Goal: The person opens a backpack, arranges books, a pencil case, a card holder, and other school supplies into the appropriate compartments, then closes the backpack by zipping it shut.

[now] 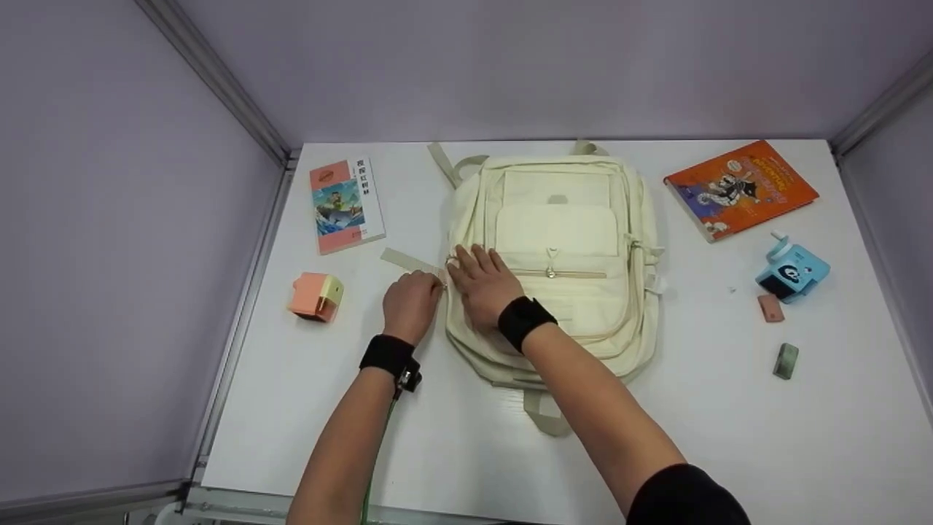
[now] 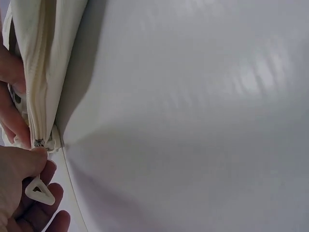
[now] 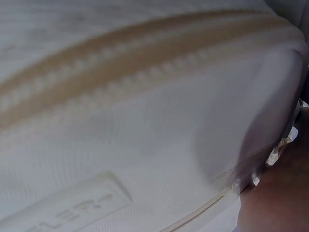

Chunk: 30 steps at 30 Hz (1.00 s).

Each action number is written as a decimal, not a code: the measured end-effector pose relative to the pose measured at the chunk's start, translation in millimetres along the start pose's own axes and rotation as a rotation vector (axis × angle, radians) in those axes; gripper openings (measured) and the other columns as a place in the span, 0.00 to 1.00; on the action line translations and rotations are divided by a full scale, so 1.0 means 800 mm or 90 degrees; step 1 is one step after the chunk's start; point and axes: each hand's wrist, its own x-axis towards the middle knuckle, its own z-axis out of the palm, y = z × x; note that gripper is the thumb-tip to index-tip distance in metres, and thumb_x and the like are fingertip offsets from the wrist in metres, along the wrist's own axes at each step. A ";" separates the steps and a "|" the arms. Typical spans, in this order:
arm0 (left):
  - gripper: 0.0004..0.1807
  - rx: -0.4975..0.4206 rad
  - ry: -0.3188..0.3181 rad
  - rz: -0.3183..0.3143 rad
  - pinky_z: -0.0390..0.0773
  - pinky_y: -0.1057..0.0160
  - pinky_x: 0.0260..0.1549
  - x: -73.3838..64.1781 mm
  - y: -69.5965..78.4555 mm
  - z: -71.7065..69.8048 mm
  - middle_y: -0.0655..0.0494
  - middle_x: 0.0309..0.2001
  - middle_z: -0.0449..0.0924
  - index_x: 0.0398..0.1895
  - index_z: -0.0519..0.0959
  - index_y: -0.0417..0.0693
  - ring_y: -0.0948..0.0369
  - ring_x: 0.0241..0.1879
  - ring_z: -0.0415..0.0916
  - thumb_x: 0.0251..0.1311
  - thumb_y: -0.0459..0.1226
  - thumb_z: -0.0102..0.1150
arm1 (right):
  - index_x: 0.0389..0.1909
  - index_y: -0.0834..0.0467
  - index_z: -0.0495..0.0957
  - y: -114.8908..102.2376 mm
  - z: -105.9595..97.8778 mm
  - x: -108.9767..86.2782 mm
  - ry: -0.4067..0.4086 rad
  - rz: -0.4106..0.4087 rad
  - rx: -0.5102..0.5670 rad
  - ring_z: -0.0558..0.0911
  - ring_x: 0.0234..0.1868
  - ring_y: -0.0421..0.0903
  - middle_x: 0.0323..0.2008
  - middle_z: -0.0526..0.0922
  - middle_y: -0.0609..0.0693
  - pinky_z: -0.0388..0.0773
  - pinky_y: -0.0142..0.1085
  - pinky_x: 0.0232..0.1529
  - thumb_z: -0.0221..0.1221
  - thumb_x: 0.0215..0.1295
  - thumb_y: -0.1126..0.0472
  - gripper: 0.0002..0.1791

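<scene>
A cream backpack (image 1: 561, 233) lies front side up on the white table. At its left edge my left hand (image 1: 412, 302) pinches a zipper pull (image 2: 39, 191) between thumb and fingers; the pull's triangular end hangs below the thumb in the left wrist view. The zipper (image 2: 36, 96) runs up the bag's side from there. My right hand (image 1: 487, 290) rests on the left part of the bag's front with its fingers spread out. In the right wrist view, a tan-edged zipper (image 3: 145, 58) and a raised label (image 3: 72, 208) show close up.
A pink-and-white book (image 1: 346, 206) and an orange pencil sharpener (image 1: 315, 297) are on the left. To the right lie an orange book (image 1: 743, 189), a blue sharpener (image 1: 794, 271), a reddish eraser (image 1: 770, 308) and a green one (image 1: 786, 361). A strap (image 1: 408, 260) sticks out leftward.
</scene>
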 end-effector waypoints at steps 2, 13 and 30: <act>0.08 0.008 0.000 0.008 0.79 0.50 0.39 -0.006 0.001 -0.001 0.51 0.37 0.85 0.41 0.89 0.48 0.49 0.39 0.82 0.70 0.40 0.63 | 0.83 0.49 0.47 0.000 -0.001 -0.001 0.000 0.001 0.003 0.38 0.81 0.57 0.83 0.37 0.53 0.36 0.51 0.78 0.38 0.84 0.52 0.31; 0.08 0.021 0.021 0.053 0.79 0.51 0.34 -0.038 0.006 -0.004 0.53 0.33 0.84 0.38 0.89 0.49 0.51 0.34 0.81 0.69 0.39 0.62 | 0.83 0.50 0.48 0.000 -0.003 -0.004 0.007 0.008 0.021 0.39 0.81 0.57 0.82 0.38 0.54 0.35 0.51 0.78 0.39 0.84 0.53 0.31; 0.05 -0.019 0.020 0.026 0.79 0.55 0.30 -0.075 0.006 -0.006 0.55 0.31 0.83 0.36 0.87 0.49 0.54 0.32 0.81 0.68 0.38 0.64 | 0.83 0.51 0.48 -0.004 0.000 -0.002 0.012 0.004 0.012 0.39 0.81 0.57 0.82 0.38 0.54 0.35 0.51 0.78 0.40 0.84 0.52 0.32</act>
